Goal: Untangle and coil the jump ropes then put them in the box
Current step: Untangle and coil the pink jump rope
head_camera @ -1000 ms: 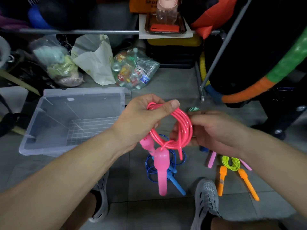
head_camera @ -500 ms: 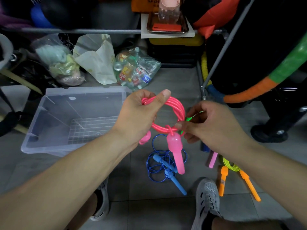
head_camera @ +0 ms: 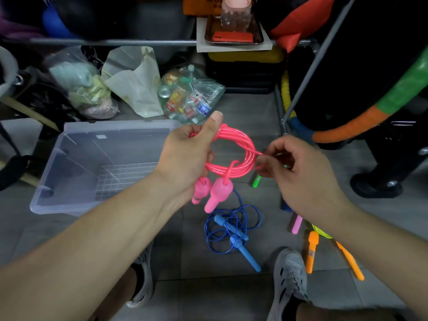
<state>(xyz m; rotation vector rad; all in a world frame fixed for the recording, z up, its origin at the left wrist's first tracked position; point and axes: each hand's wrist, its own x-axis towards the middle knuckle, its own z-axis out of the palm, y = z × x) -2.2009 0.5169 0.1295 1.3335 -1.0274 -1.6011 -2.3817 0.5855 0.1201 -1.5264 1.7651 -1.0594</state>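
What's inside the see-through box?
No jump rope shows inside the box, only a white grid at its bottom. The left hand, holding the pink rope, hides its near right corner.

The pink jump rope (head_camera: pixel 234 144) is seen to be of smooth, glossy plastic cord, its handles (head_camera: pixel 218 193) of duller plastic. The box (head_camera: pixel 76 158) is moulded in clear, smooth plastic with a faint sheen. The floor (head_camera: pixel 208 295) is laid in matt grey tiles. The bag of bottles (head_camera: pixel 208 89) is formed of thin, crinkled, shiny film.
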